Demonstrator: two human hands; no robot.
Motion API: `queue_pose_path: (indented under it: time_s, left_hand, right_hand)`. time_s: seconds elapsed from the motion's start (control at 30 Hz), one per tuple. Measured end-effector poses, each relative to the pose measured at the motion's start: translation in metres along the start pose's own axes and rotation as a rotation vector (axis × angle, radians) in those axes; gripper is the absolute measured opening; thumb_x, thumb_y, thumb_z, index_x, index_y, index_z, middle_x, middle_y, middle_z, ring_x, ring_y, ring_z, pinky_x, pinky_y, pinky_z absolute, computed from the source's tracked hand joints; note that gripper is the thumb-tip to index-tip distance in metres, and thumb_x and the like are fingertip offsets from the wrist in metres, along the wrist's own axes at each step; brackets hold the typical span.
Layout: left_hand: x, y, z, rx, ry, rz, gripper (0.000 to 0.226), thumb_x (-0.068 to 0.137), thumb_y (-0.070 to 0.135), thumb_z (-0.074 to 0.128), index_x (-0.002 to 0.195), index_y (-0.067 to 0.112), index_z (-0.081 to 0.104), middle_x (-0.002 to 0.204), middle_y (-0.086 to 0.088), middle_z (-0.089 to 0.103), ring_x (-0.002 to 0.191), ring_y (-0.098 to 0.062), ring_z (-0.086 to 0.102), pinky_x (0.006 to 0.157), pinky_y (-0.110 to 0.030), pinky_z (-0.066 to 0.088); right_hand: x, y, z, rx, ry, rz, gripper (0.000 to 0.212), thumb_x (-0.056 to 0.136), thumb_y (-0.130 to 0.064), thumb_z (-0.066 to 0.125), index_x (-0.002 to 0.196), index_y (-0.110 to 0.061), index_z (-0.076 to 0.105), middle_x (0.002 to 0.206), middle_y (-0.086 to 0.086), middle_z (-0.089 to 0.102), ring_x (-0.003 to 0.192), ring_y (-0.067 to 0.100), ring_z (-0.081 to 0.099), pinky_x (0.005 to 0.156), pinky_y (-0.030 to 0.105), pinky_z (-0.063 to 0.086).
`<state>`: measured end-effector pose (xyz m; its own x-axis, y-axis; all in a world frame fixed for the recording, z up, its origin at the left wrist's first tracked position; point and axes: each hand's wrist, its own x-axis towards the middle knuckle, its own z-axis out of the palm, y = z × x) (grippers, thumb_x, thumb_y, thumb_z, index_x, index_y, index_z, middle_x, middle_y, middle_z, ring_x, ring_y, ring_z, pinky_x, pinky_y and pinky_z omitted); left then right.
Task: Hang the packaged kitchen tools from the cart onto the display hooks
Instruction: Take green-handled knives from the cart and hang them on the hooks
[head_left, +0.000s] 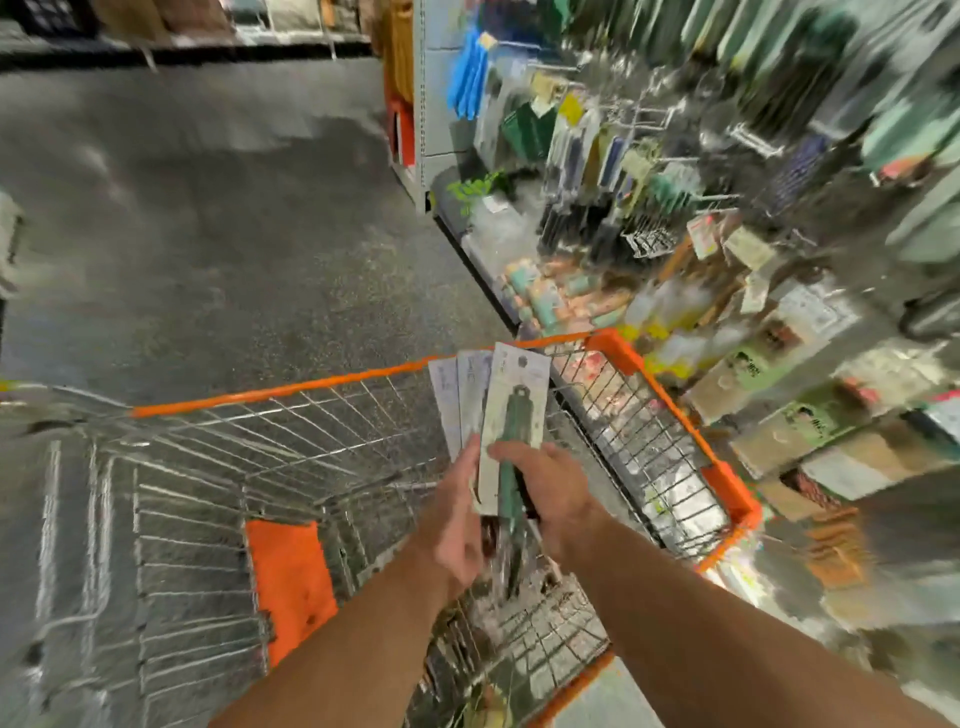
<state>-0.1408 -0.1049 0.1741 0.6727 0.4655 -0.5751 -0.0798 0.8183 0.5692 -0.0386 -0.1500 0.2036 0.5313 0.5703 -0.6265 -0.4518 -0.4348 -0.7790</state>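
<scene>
Both forearms reach out over the wire cart (322, 467), its rim trimmed in orange, and meet above the basket. Between them is a small fan of packaged kitchen tools (493, 410), flat cards, the front one carrying a green-handled utensil. The left hand (457, 519) holds the stack from the side, its fingers curled along the card edges; the right hand (550, 493) grips the lower end of the front pack, thumb laid across the green handle. Neither hand is free.

Judging by this, the work is at an early-to-middle step: the packs are lifted clear of the cart but none of this handful is on a hook. The display hooks (649, 130) stand well apart, up and to the right, already crowded with hanging goods (heavy blur makes it impossible to tell which peg is vacant). More stock seems to lie in the near end of the basket, though it is too smeared to count. What remains is carrying the fan across, separating one card, and threading its hang hole onto a peg.
</scene>
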Motion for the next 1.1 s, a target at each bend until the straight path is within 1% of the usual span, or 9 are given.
queue_pose_path:
  time_s: [0.17, 0.33, 0.4, 0.5, 0.63, 0.7, 0.83, 1.0, 1.1]
  left_hand:
    - [-0.03, 0.026, 0.073, 0.16, -0.074, 0.016, 0.057, 0.094, 0.064, 0.057, 0.13, 0.022, 0.073, 0.122, -0.01, 0.077, 0.117, -0.028, 0.073, 0.109, -0.047, 0.052]
    - [-0.045, 0.035, 0.151, 0.167, -0.205, 0.092, 0.083, 0.061, 0.062, 0.08, 0.135, 0.028, 0.068, 0.121, -0.009, 0.078, 0.111, -0.027, 0.076, 0.098, -0.045, 0.06]
    - [-0.052, 0.036, 0.187, 0.197, -0.286, 0.127, 0.072, 0.068, 0.057, 0.079, 0.133, 0.027, 0.069, 0.119, -0.009, 0.079, 0.108, -0.028, 0.077, 0.097, -0.046, 0.06]
    - [-0.066, 0.033, 0.239, 0.209, -0.38, 0.168, 0.043, 0.088, 0.04, 0.076, 0.129, 0.028, 0.068, 0.112, -0.009, 0.08, 0.096, -0.026, 0.08, 0.071, -0.038, 0.065]
    - [-0.091, 0.029, 0.299, 0.276, -0.536, 0.224, 0.063, 0.07, 0.03, 0.088, 0.13, 0.025, 0.069, 0.115, -0.014, 0.079, 0.103, -0.038, 0.077, 0.091, -0.057, 0.06]
    - [-0.099, 0.026, 0.326, 0.338, -0.621, 0.276, 0.062, 0.068, 0.024, 0.092, 0.126, 0.025, 0.07, 0.117, -0.013, 0.079, 0.105, -0.035, 0.077, 0.097, -0.055, 0.058]
    - [-0.113, 0.011, 0.375, 0.428, -0.716, 0.304, 0.105, 0.042, 0.047, 0.106, 0.136, 0.028, 0.063, 0.124, -0.006, 0.077, 0.114, -0.032, 0.074, 0.103, -0.057, 0.055]
    - [-0.124, -0.008, 0.433, 0.46, -0.773, 0.31, 0.116, 0.034, 0.05, 0.107, 0.138, 0.027, 0.059, 0.121, -0.006, 0.078, 0.106, -0.031, 0.077, 0.097, -0.056, 0.059]
    - [-0.119, -0.017, 0.468, 0.496, -0.781, 0.336, 0.114, 0.033, 0.048, 0.106, 0.135, 0.025, 0.062, 0.119, -0.007, 0.078, 0.106, -0.033, 0.076, 0.098, -0.058, 0.058]
  right_hand:
    - [-0.056, -0.054, -0.03, 0.089, 0.035, -0.204, 0.009, 0.089, -0.006, 0.071, 0.097, -0.009, 0.075, 0.081, 0.008, 0.077, 0.067, 0.019, 0.073, 0.057, 0.028, 0.056]
    - [-0.108, -0.101, -0.068, 0.157, 0.13, -0.449, 0.03, 0.09, 0.0, 0.062, 0.117, -0.014, 0.067, 0.103, 0.015, 0.078, 0.091, 0.031, 0.076, 0.077, 0.042, 0.062]
    - [-0.131, -0.118, -0.091, 0.174, 0.232, -0.511, 0.031, 0.089, -0.004, 0.066, 0.117, -0.013, 0.056, 0.102, 0.015, 0.075, 0.083, 0.024, 0.076, 0.07, 0.037, 0.061]
    - [-0.171, -0.141, -0.132, 0.13, 0.372, -0.612, 0.033, 0.088, -0.005, 0.071, 0.113, -0.013, 0.05, 0.095, 0.009, 0.072, 0.076, 0.015, 0.073, 0.064, 0.031, 0.059]
    - [-0.23, -0.16, -0.185, -0.029, 0.535, -0.727, 0.029, 0.083, -0.026, 0.08, 0.107, -0.023, 0.066, 0.094, -0.002, 0.079, 0.087, 0.018, 0.076, 0.082, 0.046, 0.063]
    - [-0.259, -0.164, -0.208, -0.038, 0.56, -0.774, 0.027, 0.09, -0.024, 0.077, 0.115, -0.021, 0.067, 0.095, -0.007, 0.08, 0.085, 0.011, 0.076, 0.073, 0.029, 0.061]
    - [-0.305, -0.172, -0.247, -0.079, 0.623, -0.834, 0.028, 0.096, -0.023, 0.072, 0.12, -0.03, 0.061, 0.082, -0.019, 0.075, 0.069, -0.006, 0.069, 0.061, 0.01, 0.05]
    - [-0.338, -0.186, -0.3, -0.048, 0.927, -0.828, 0.056, 0.089, -0.038, 0.075, 0.125, -0.036, 0.032, 0.113, 0.001, 0.069, 0.088, 0.017, 0.075, 0.082, 0.042, 0.062]
    - [-0.353, -0.192, -0.339, -0.111, 1.03, -0.833, 0.042, 0.091, -0.039, 0.07, 0.114, -0.037, 0.035, 0.107, -0.002, 0.068, 0.086, 0.021, 0.073, 0.081, 0.049, 0.061]
